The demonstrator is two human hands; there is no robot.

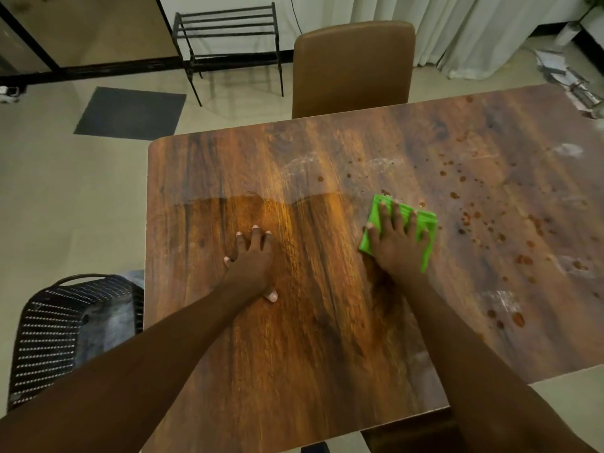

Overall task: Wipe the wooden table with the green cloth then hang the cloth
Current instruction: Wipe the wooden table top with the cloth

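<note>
The wooden table (228,165) fills the middle and right of the head view. A folded green cloth (425,223) lies flat near the table's middle, and my right hand (397,243) presses down on it with fingers spread. My left hand (253,263) rests flat on the bare wood to the left, fingers apart, holding nothing. Left of the cloth the wood looks damp and glossy, with a wet edge line across it. Right of the cloth the surface carries several reddish-brown spots (470,220) and pale smears (503,299).
A brown chair (353,67) stands at the table's far edge. A black metal rack (228,31) stands by the back wall, with a dark floor mat (130,112) near it. A black perforated basket (58,335) sits on the floor at the table's left. Papers (568,80) lie far right.
</note>
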